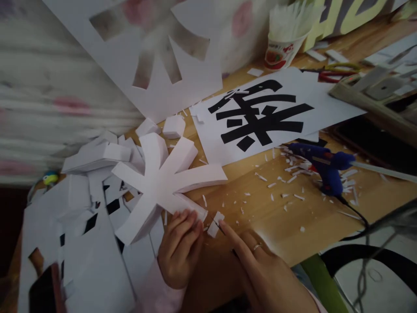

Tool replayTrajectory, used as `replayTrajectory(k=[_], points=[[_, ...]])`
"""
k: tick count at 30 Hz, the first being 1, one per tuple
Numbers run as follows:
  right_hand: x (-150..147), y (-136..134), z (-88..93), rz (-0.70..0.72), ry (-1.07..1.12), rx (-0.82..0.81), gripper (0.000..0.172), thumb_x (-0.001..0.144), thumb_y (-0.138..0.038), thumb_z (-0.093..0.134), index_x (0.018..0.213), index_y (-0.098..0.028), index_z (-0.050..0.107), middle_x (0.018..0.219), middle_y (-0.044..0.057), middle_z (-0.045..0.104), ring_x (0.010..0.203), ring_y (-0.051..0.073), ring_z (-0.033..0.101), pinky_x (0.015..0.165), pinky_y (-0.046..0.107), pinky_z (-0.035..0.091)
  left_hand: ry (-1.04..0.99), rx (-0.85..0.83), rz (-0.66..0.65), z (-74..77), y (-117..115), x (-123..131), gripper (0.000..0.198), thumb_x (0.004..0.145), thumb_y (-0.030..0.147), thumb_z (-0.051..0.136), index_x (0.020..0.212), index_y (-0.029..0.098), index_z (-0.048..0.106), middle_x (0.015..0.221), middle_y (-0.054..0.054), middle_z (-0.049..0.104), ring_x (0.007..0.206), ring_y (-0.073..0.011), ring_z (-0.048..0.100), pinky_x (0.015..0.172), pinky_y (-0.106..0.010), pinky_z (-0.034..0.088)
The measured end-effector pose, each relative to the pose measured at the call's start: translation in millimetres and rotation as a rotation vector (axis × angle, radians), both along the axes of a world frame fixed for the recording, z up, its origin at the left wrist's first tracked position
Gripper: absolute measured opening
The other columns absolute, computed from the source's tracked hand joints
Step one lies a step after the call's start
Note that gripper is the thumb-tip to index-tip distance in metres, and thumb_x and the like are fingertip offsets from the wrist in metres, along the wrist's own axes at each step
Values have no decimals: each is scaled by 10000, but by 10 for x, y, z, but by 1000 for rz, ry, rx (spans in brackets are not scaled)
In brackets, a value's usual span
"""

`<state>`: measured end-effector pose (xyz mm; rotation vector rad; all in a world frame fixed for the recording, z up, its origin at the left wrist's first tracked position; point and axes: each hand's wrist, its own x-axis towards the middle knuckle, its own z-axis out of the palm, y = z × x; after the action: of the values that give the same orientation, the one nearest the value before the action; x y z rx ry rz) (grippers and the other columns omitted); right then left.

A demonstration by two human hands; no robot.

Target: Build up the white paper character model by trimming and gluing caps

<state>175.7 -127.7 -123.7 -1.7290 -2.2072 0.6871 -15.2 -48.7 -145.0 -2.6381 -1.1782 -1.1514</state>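
Our left hand (180, 248) grips a stroke (189, 205) of the white, star-shaped foam character (163, 187) on the brown wooden bench (250, 217); our right hand (260, 265) grips a thin dark tool (234, 252). The character seems light, stiff, dentable: best held by broad strokes.

Left hand (179, 248), right hand (263, 261): two, near one white six-armed shape (159, 187). Right of shape: one glue gun (321, 163), one paper cup (280, 50). Behind shape: one cut-out board (159, 100).

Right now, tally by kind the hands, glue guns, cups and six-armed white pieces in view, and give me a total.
Hands: 2 (left hand, right hand)
Glue gun: 1
Cup: 1
Six-armed white piece: 1
Total: 5
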Motion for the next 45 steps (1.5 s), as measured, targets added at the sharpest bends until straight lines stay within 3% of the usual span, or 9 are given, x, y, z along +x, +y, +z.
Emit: replayTrajectory(k=[9, 16, 22, 27, 31, 36, 38, 42, 45], points=[[-53, -47, -106, 9, -128, 69, 950, 685, -20, 461, 1581, -251, 246, 918, 62, 725, 443, 164, 624, 394, 246, 540, 1, 2, 58, -3, 12, 54, 266, 742, -20, 767, 937, 146, 695, 1003, -71, 754, 1013, -214, 714, 921, -406, 606], [-81, -35, -126, 40, -132, 72, 933, 700, -59, 477, 1587, -217, 233, 889, 67, 727, 440, 180, 638, 372, 259, 532, 93, -55, 35, 44, 2, 3, 288, 738, -45, 740, 955, 139, 695, 1032, -80, 729, 1043, -205, 687, 988, -382, 555], [-157, -19, -118, 28, -184, 107, 867, 719, -53, 492, 1552, -220, 320, 849, 63, 738, 420, 169, 624, 360, 244, 517, 128, -86, -21, 91, 24, -28, 292, 715, -77, 742, 941, 103, 697, 1024, -93, 717, 1055, -194, 668, 1039, -350, 515], [-254, -42, -128, 13, -146, 117, 814, 752, -51, 500, 1541, -186, 348, 818, 65, 733, 361, 141, 561, 301, 211, 451, 110, -100, -11, 91, 14, -38, 283, 724, -82, 727, 932, 107, 696, 1022, -88, 716, 1047, -177, 665, 1063, -331, 486], [-387, -42, -122, -88, -120, 101, 749, 803, -56, 506, 1525, -210, 384, 804, 72, 729, 438, 148, 609, 359, 188, 478, 114, -112, -8, 67, 7, -75, 267, 760, -41, 696, 956, 140, 706, 1029, -79, 737, 1029, -197, 690, 1004, -366, 532], [-526, -39, -153, -166, -78, 74, 718, 830, -77, 501, 1526, -219, 393, 928, 119, 754, 466, 137, 629, 398, 186, 512, 99, -69, 21, 57, 16, -46, 283, 761, -33, 696, 953, 175, 696, 986, -57, 751, 957, -198, 717, 891, -377, 590], [-546, -91, -189, -157, -68, 63, 700, 832, -82, 488, 1519, -195, 410, 950, 142, 757, 492, 160, 663, 420, 212, 545, 94, -40, 37, 60, 25, 1, 268, 757, -31, 714, 936, 166, 688, 964, -61, 751, 933, -199, 724, 867, -376, 601], [-547, -245, -252, -100, -129, 124, 678, 819, -68, 443, 1496, -110, 424, 1019, 224, 757, 731, 304, 767, 512, 325, 621, 52, -8, 56, 61, 41, 61, 263, 738, -35, 738, 906, 159, 680, 941, -57, 753, 902, -190, 728, 848, -366, 611], [-546, -256, -240, -93, -136, 79, 722, 770, -38, 433, 1490, -91, 418, 1047, 222, 759, 616, 254, 744, 415, 262, 566, 39, -30, 32, 58, 43, 47, 256, 733, -40, 735, 906, 143, 691, 966, -69, 756, 931, -196, 725, 886, -366, 598]])
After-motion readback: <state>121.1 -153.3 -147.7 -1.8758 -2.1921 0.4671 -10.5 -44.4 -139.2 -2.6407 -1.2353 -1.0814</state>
